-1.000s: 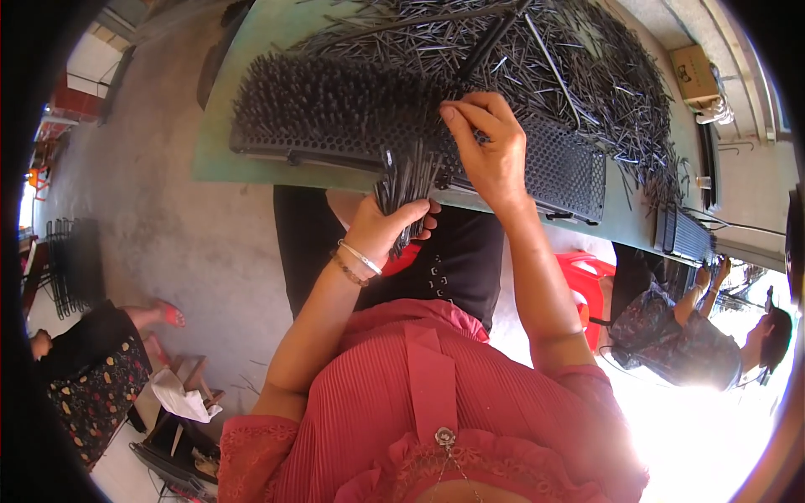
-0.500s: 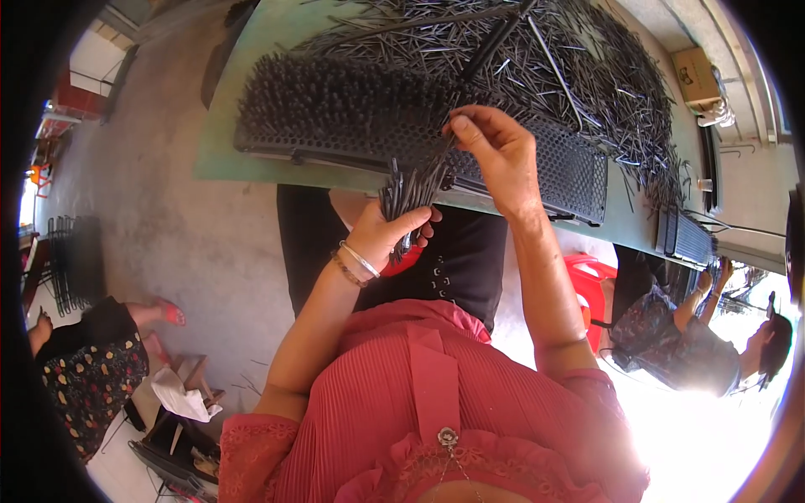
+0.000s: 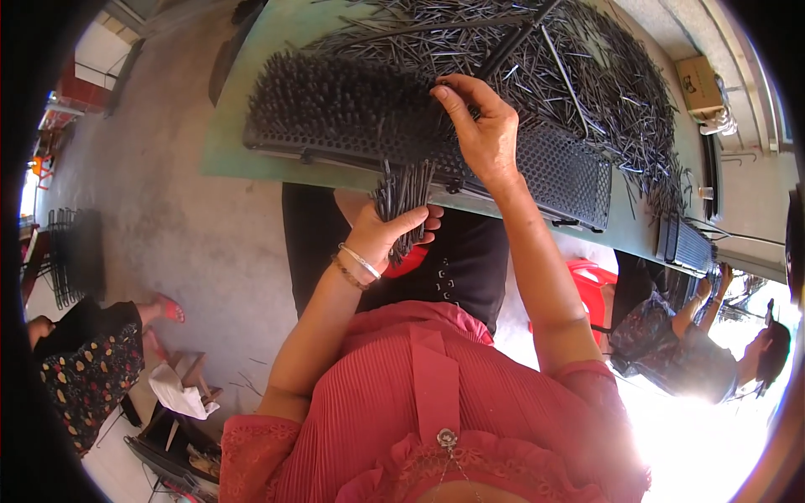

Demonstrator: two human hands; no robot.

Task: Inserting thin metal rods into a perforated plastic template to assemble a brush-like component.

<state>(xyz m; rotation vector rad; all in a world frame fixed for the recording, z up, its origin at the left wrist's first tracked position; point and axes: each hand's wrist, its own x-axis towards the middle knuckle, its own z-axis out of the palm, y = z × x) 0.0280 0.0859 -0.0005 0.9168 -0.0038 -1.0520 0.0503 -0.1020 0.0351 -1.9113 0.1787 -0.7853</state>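
My left hand [image 3: 390,226] is wrapped round a bunch of thin black rods [image 3: 402,194], held upright just in front of the table's near edge. Above it, my right hand [image 3: 480,121] has thumb and fingertips pinched together over the perforated black rack [image 3: 553,172]. What sits in that pinch is too small and dark to make out. Rods stand packed in the left part of the rack [image 3: 327,96]; on the right its holes show bare. The rack lies along the near edge of the green table [image 3: 222,151].
A large heap of loose black rods [image 3: 604,92] covers the table behind the rack. A dark bar [image 3: 511,42] slants across it. A cardboard box [image 3: 698,84] is at the far right. Co-workers sit at right [image 3: 671,335] and left [image 3: 92,360]. A red stool [image 3: 591,289] stands nearby.
My right hand has moved up and left, from near the bunch to over the edge of the standing rods. My left hand still grips the bunch, hardly moved.
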